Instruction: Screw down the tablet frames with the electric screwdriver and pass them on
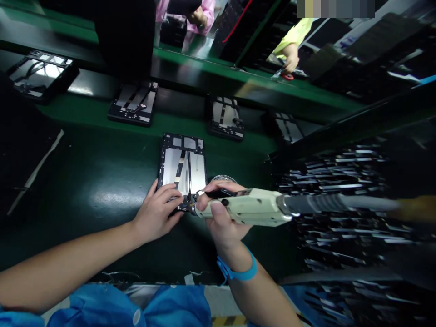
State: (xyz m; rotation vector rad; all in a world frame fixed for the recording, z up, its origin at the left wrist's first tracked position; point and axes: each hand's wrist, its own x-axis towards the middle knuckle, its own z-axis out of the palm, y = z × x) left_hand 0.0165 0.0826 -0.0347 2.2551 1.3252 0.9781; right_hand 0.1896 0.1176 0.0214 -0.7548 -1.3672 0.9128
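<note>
Cream screwdriver point(248, 206) gripped in right hand point(221, 218); left hand point(158, 211) fingertips flat on tablet point(182, 170).

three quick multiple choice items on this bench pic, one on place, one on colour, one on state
1. Where does the left hand rest?
A on the open tablet's lower edge
B on the rack
C in the lap

2. What colour is the wrist strap?
A red
B blue
C white

3. The right hand is
A empty
B flat on the mat
C gripping the cream electric screwdriver

Key: A, fingers lie on the open silver-backed tablet; B, the band shows blue; C, fingers wrap the tool's body.
</note>
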